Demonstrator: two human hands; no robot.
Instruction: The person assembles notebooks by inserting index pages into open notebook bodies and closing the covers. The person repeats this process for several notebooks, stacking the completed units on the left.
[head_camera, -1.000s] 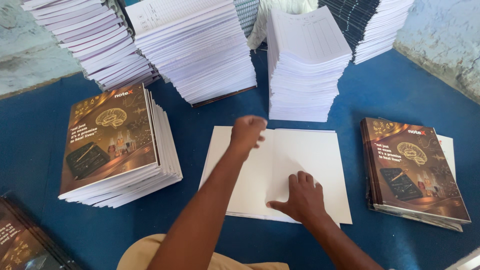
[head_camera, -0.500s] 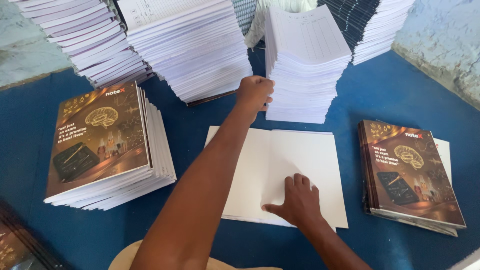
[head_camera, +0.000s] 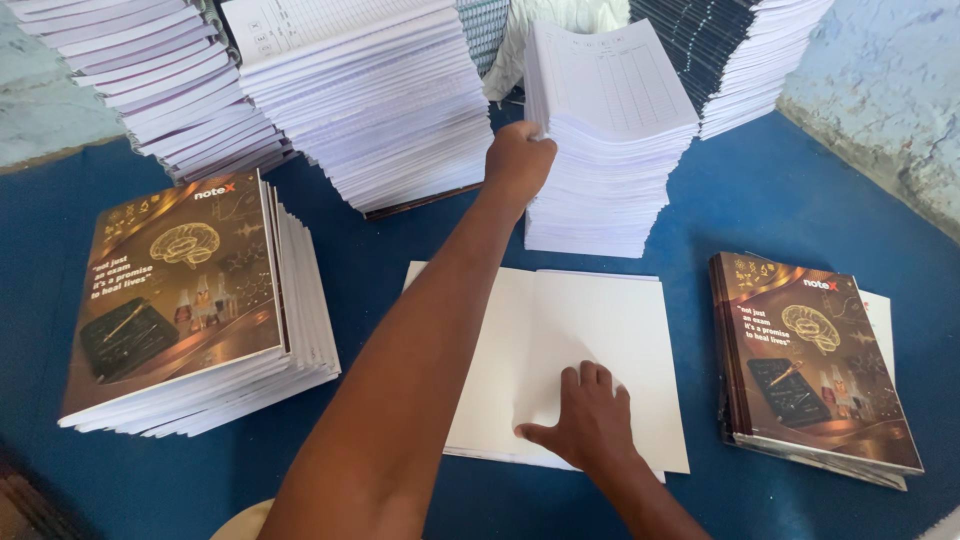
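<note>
Now left hand (head_camera: 518, 160) fingers grip paper stack (head_camera: 610, 130) edge.

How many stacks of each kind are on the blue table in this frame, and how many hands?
Brown-cover notebook stacks: 2, one left, one right
White ruled-page stacks: 5, the left hand grips the middle one
Open white sheet: 1, under the right hand
Hands: 2
Total: 10

Bright, even daylight fills the scene. Soft shadows fall beneath the left forearm (head_camera: 420, 350) and beside the paper stacks (head_camera: 600, 140). Focus is sharp throughout, with slight wide-angle stretching at the edges.
</note>
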